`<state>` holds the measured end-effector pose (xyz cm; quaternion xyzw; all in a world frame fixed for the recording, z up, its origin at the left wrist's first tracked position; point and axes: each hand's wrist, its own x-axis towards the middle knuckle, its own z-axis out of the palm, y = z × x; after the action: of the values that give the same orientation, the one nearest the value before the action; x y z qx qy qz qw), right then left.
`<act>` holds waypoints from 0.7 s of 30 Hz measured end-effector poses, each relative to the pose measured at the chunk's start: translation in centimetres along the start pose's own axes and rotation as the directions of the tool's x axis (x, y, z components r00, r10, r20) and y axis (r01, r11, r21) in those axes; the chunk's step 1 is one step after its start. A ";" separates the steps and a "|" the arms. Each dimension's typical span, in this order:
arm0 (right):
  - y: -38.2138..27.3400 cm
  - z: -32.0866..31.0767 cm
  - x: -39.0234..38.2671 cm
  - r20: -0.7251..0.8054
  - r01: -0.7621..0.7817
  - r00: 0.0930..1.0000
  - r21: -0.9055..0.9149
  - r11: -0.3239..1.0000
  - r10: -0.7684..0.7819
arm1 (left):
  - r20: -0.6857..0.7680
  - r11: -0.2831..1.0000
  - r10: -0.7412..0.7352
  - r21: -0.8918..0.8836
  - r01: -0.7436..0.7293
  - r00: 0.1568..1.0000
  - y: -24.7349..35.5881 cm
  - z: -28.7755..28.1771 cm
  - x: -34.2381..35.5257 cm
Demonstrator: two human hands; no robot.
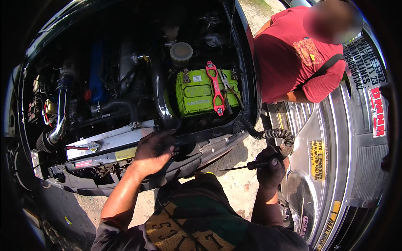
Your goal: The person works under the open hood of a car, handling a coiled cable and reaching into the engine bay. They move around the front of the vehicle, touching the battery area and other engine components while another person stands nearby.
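Note:
My left hand (154, 151), darkened with grime, lies at the front edge of the engine bay, beside the silver radiator (109, 141). Its thumb stands apart; the fingertips are hard to make out against the dark parts. My right hand (270, 169) is closed round the black handle of a screwdriver (253, 165), whose thin shaft points left. Against the same hand is the tan end of a ribbed, dark hose (270, 134) that runs back toward the bay. A green battery (194, 98) carries a red hold-down bracket (215, 88) and pliers (226, 81).
A person in a red shirt (284, 54) stands at the far right, by a silver vehicle (331, 125). Polished pipes (63, 100), a blue engine cover (97, 69) and a round reservoir cap (181, 52) fill the bay. The front bumper (197, 157) borders it.

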<state>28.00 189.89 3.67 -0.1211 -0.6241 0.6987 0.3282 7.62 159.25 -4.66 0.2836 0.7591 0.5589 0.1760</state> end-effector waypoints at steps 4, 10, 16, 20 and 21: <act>-2.9 -4.9 -0.7 -0.017 0.014 1.000 0.220 0.976 -0.011 | 0.279 0.979 0.124 0.121 -0.163 0.952 5.6 8.6 5.9; -11.1 -9.6 0.2 0.217 0.351 0.902 0.138 0.926 -0.374 | 0.266 0.970 0.076 0.203 -0.133 0.961 12.1 15.5 8.5; -11.2 -4.5 5.3 0.705 0.595 0.702 -0.504 0.626 -0.099 | 0.492 0.867 0.468 -0.415 -0.274 0.734 17.4 12.9 5.0; -7.8 -1.0 9.5 0.962 0.541 0.260 -0.214 0.814 0.081 | 0.238 0.994 0.035 0.096 -0.060 0.971 17.9 12.1 -0.5; -7.3 -1.0 11.8 0.905 0.250 0.358 -0.331 0.910 0.231 | 0.137 0.996 0.085 0.011 -0.087 0.987 17.7 11.5 -2.3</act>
<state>21.86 197.91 13.25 0.2337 -0.8318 0.4905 -0.1139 20.31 170.21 8.43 0.3551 0.7371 0.5388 0.2008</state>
